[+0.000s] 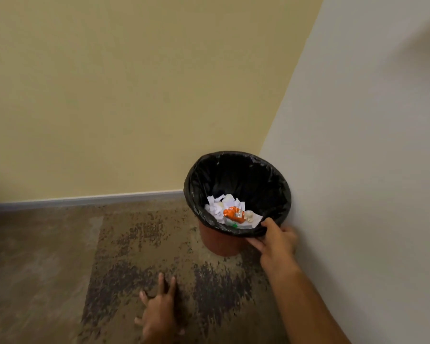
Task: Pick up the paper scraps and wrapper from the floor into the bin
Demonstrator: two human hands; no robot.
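A small red bin [220, 244] with a black liner [236, 170] stands in the corner where the two walls meet. White paper scraps [220, 206] and an orange wrapper [233, 214] lie inside it. My right hand [277, 240] grips the bin's near rim, thumb over the liner edge and fingers under it. My left hand [159, 311] rests flat on the carpet in front of the bin, fingers spread, holding nothing.
Mottled brown carpet [134, 244] covers the floor. A yellow wall [122, 95] with a pale skirting board [85, 198] runs behind the bin, and a grey-white wall [370, 170] stands close on the right.
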